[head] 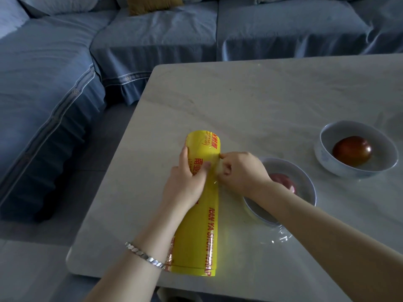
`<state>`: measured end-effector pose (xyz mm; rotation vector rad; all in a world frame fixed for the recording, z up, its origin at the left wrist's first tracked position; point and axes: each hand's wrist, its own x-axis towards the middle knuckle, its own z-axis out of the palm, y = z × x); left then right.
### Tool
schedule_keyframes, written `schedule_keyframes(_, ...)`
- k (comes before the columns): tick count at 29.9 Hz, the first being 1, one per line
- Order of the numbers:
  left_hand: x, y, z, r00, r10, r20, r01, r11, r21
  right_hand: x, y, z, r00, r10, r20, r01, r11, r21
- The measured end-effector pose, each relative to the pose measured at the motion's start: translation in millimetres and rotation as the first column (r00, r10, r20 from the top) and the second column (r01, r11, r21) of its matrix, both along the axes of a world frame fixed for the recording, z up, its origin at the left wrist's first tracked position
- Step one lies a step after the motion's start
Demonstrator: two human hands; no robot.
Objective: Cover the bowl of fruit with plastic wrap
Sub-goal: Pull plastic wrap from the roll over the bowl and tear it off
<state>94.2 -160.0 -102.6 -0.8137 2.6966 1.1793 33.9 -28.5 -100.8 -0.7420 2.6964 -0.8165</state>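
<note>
My left hand (185, 179) grips a yellow roll of plastic wrap (201, 214) lying on a pale marble-look table (261, 94), fingers curled over its far side and thumb pressed on top. The roll lies lengthwise, one end toward me near the table's front edge and the other pointing away; red lettering runs along its label.

My right hand (242, 171) is closed in a pinch at the roll's right side, thumb and fingertips holding the film edge (214, 168), a clear strip lifted just off the roll. A silver bracelet (144, 255) sits on my left wrist.

Two white bowls stand to the right of the roll. The nearer bowl (305, 179) is just beside my right hand, partly hidden under my right forearm, and holds a reddish fruit (281, 178). The farther bowl (340, 131) stands apart, toward the table's right edge, with a dark red round fruit (352, 150) in it.

A crinkled patch of clear film (281, 236) lies on the table against the near side of the nearer bowl; I cannot tell whether that bowl is covered. The farther bowl looks uncovered.

A blue sofa (54, 83) wraps around the table's left and far sides, with a mustard cushion (152, 4) at the back.
</note>
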Motion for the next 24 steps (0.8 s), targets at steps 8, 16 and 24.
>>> schedule_keyframes(8,2.9,1.9,4.2,1.000,-0.016,-0.010,0.016,1.000,-0.018,-14.4,-3.1,2.9,0.945,-0.196,0.263,0.251,0.947,-0.198)
schedule_keyframes(16,4.3,3.7,7.6,0.999,-0.039,-0.017,0.038,0.998,-0.043,-23.3,-9.2,10.0,0.828,-0.295,0.477,0.480,0.812,-0.333)
schedule_keyframes(24,3.1,0.9,4.7,0.999,-0.009,-0.032,0.008,1.000,-0.010,-6.0,21.2,40.0,0.872,-0.056,0.486,0.318,0.820,-0.475)
